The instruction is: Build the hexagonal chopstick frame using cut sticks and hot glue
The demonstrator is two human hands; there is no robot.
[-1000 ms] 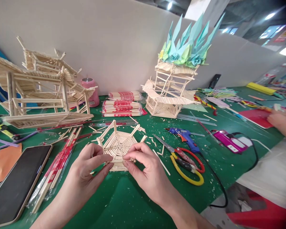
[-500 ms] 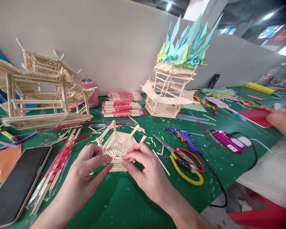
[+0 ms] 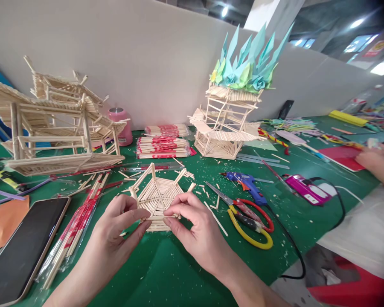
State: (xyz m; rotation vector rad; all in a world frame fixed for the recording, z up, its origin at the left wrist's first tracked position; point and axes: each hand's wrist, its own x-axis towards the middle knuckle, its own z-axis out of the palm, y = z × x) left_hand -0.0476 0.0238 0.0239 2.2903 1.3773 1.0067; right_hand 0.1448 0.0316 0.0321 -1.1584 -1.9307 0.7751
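A small hexagonal frame of wooden sticks (image 3: 160,187), ringed inside like a web, lies on the green table with short posts rising at its corners. At its near side, my left hand (image 3: 120,228) pinches the left end of a short wooden stick (image 3: 158,216) between thumb and fingers. The other end is pinched by my right hand (image 3: 195,228). The stick runs level along the frame's near edge; whether it touches the frame I cannot tell. My fingers hide both stick ends and the frame's near corners.
Right of the frame lie scissors (image 3: 248,217), a blue glue gun (image 3: 246,183) and a magenta power strip (image 3: 309,188). A phone (image 3: 27,247) and wrapped chopsticks (image 3: 80,217) lie left. Behind stand two stick models (image 3: 67,140) (image 3: 225,128). Another person's hand (image 3: 376,157) is at far right.
The view has shifted very slightly. Both hands keep the same pinch on the stick at the frame's near edge.
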